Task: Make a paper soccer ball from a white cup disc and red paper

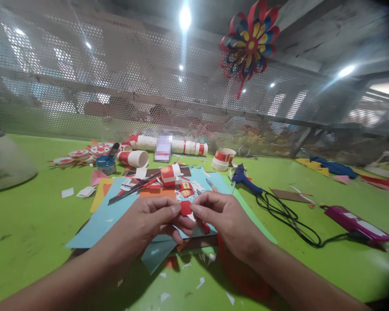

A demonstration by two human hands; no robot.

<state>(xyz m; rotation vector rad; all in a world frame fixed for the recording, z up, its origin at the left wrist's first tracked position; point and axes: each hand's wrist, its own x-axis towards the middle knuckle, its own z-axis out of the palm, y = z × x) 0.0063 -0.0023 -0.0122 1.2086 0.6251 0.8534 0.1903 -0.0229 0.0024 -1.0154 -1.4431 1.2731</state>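
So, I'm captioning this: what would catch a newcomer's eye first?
Probably the red, blue and yellow flower-shaped ornament, high, right of centre. Next, the red piece held between the left hand and right hand, over light-blue paper. Then the blue glue gun, to their right on the green table.

small flat red paper piece: side edges lost under left hand and right hand fingertips | blurry curved red thing: partly behind the right forearm, no clue what it is | cloudy whitish tub with dark top: chopped by left edge | pale upright card-like thing: pixelated, unreadable, sorry
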